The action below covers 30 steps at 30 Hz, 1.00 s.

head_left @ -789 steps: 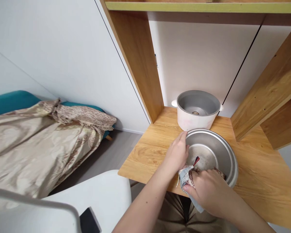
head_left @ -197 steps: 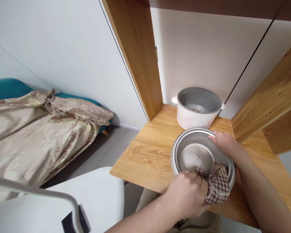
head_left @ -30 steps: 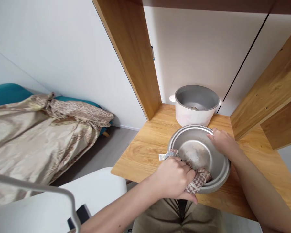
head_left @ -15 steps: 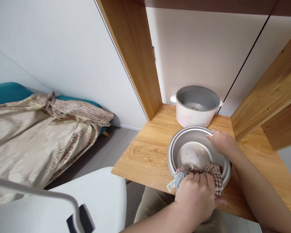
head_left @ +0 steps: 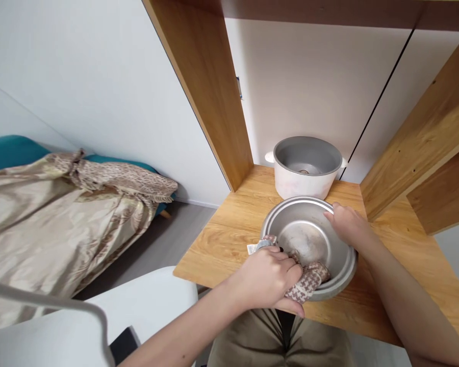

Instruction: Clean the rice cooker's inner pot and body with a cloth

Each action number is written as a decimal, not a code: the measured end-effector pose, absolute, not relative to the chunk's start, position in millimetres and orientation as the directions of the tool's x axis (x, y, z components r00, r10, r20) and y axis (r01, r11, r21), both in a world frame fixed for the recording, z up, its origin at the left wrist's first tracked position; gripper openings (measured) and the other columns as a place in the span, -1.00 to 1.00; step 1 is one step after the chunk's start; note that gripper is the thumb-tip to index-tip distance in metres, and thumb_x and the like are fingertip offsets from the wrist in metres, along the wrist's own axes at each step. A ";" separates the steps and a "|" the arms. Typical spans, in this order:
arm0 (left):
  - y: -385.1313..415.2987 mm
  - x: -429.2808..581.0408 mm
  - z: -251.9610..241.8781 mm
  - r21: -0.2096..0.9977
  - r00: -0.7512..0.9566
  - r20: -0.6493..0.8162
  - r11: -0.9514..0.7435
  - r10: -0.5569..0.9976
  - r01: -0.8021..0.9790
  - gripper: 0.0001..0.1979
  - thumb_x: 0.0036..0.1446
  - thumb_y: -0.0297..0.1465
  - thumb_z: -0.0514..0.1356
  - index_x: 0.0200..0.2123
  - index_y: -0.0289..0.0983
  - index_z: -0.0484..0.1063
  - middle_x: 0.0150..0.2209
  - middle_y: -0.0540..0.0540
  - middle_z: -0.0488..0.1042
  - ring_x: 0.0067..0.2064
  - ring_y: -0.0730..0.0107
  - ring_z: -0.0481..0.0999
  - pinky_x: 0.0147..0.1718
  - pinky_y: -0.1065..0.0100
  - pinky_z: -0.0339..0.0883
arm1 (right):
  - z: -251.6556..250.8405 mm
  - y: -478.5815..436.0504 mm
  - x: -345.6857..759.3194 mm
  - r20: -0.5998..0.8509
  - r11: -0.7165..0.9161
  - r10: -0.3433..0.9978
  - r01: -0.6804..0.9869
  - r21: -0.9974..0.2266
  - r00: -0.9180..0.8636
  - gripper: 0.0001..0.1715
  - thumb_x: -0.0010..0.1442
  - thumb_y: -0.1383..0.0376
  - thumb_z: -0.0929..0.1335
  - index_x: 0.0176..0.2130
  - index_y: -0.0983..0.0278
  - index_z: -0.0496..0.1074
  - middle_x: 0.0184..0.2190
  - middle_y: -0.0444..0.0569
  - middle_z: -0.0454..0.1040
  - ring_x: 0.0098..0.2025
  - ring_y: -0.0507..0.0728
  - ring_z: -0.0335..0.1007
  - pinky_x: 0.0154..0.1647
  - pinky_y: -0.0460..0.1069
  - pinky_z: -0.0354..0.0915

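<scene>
Leftward since the earlier frame, the bare left hand (head_left: 270, 275) has swung, clenched on a brown-and-white houndstooth cloth (head_left: 305, 285), to the near left side of the round silver metal pot (head_left: 336, 257); I judge the wiping has reached that part. I see the bare right hand (head_left: 348, 224) still grasping the far right rim. The pot is over the brown wooden tabletop (head_left: 229, 244), before a round white cooker body (head_left: 300, 186).

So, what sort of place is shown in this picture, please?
Probably a room in a home, perhaps a living room or bedroom: a teal sofa or bed lies partly under a patterned cover, and a wooden desk bears a white pot-shaped housing.
</scene>
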<state>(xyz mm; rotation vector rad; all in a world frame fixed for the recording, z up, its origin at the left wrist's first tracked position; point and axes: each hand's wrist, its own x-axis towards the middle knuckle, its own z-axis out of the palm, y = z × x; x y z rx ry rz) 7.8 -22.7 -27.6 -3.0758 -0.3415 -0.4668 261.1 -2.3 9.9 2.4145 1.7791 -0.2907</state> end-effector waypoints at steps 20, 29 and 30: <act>-99.8 101.3 -49.9 0.096 0.666 0.374 -0.741 0.645 0.664 -0.32 -0.08 0.26 0.34 -0.42 -0.30 0.41 -0.53 -0.09 0.49 -0.51 0.21 0.53 -0.50 0.26 0.34 | 5.3 -0.5 261.0 -0.211 -0.272 0.939 0.962 0.033 0.273 -0.55 0.52 0.10 0.14 0.06 0.35 0.40 -0.12 0.29 0.59 0.00 0.32 0.56 -0.12 0.06 0.30; -100.8 91.9 -54.1 0.135 0.654 0.403 -0.748 0.640 0.650 -0.35 -0.04 0.24 0.34 -0.40 -0.27 0.37 -0.51 -0.05 0.49 -0.47 0.26 0.51 -0.46 0.29 0.26 | 6.1 -2.0 263.2 -0.210 -0.242 0.948 0.970 0.022 0.241 -0.57 0.53 0.13 0.13 0.03 0.34 0.40 -0.14 0.28 0.60 0.00 0.32 0.56 -0.14 0.05 0.29; -97.6 84.0 -52.6 0.136 0.673 0.385 -0.760 0.632 0.636 -0.35 -0.02 0.24 0.32 -0.40 -0.27 0.37 -0.50 -0.05 0.50 -0.47 0.26 0.51 -0.46 0.30 0.25 | 6.5 -2.2 263.1 -0.210 -0.246 0.947 0.969 0.021 0.245 -0.57 0.53 0.13 0.13 0.02 0.34 0.40 -0.13 0.28 0.60 0.01 0.32 0.56 -0.13 0.05 0.29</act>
